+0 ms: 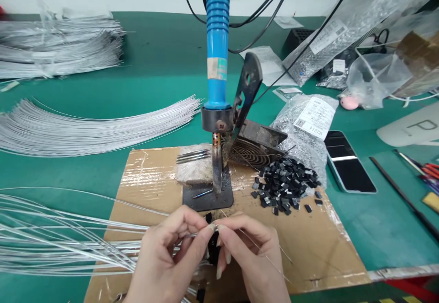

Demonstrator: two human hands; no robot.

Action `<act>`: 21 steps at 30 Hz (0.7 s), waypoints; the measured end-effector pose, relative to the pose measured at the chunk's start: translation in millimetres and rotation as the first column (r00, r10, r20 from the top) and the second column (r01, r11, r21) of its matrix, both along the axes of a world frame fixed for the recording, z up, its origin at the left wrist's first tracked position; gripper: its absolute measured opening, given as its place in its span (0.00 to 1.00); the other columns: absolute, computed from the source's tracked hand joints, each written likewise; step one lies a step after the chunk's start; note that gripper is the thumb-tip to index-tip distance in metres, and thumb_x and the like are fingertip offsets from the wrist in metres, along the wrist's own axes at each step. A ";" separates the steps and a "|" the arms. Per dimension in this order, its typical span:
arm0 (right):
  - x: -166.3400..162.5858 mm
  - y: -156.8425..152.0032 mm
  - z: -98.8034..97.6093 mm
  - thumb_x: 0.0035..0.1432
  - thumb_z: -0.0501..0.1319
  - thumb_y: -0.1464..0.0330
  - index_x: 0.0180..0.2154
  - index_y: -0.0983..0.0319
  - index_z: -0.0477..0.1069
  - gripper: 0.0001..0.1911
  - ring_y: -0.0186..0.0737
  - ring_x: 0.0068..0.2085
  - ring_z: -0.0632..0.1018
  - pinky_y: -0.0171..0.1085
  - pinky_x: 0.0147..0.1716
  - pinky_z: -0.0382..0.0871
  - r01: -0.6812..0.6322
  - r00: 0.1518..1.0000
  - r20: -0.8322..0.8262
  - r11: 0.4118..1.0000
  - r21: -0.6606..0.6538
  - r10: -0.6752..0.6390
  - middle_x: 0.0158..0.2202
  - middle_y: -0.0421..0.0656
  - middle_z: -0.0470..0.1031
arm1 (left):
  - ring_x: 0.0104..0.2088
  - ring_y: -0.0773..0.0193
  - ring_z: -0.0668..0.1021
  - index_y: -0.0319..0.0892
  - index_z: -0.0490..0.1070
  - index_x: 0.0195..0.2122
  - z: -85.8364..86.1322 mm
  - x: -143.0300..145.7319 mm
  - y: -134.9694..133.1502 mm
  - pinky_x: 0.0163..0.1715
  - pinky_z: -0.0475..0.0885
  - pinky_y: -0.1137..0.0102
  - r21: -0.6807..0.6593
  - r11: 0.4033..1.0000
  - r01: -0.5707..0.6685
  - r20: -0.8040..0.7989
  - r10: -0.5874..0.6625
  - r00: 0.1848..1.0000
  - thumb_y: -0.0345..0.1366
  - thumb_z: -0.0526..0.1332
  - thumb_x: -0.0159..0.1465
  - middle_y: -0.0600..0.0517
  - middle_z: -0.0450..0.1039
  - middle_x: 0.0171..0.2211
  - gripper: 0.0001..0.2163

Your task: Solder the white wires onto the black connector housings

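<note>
silvery wire (192, 235) is pinched at its tip where both hands meet: the left hand (174, 252) has thumb and forefinger pressed together on it, and the right hand (252, 252) nips close beside, its own fingertips almost touching (what exactly sits between the nails is too small to tell). such a close grip probably steadies something very fine. slender strands (254, 244) slant across the right hand, while loose wires (130, 262) fan out leftward from under the left, perhaps to be within easy reach. just beyond, a blue-handled soldering iron (217, 85) stands tip-down in a black bracket (248, 85), likely fixed so that both hands can be free. cardboard (302, 252) lies beneath, presumably shielding the green table (161, 90); on it, black chips (288, 186) are heaped to the right. behind them, a bag's white label (313, 117) carries a square code and what looks like "m2214", its other print too small to read. farther right, a white object (411, 127) shows a letter like "p"; no brand is legible.
</note>
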State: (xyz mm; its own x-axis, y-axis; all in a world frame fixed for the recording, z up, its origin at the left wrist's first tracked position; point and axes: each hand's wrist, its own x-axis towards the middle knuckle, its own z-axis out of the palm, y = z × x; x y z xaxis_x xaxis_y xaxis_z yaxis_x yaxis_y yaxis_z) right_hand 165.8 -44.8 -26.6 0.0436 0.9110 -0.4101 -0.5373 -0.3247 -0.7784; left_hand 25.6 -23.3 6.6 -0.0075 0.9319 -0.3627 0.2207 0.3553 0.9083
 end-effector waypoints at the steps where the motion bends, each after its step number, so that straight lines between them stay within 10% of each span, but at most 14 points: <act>1: 0.3 0.0 0.1 0.56 0.77 0.58 0.32 0.60 0.87 0.11 0.27 0.18 0.76 0.28 0.19 0.73 -0.004 1.000 -0.008 1.000 -0.006 0.004 0.27 0.39 0.79 | 0.22 0.69 0.71 0.43 0.75 0.27 -0.9 -0.3 -0.5 0.22 0.63 0.77 -0.001 1.000 0.006 0.000 -0.006 1.000 0.43 0.69 0.63 0.56 0.74 0.20 0.11; 21: 16.6 4.0 -1.2 0.56 0.77 0.59 0.29 0.65 0.84 0.15 0.25 0.17 0.75 0.24 0.18 0.70 -0.178 0.968 -0.194 0.979 -0.096 0.157 0.23 0.38 0.77 | 0.20 0.64 0.77 0.45 0.77 0.26 -5.3 -2.0 -0.7 0.19 0.72 0.74 0.115 0.993 0.018 -0.035 -0.014 0.999 0.45 0.71 0.62 0.52 0.78 0.20 0.12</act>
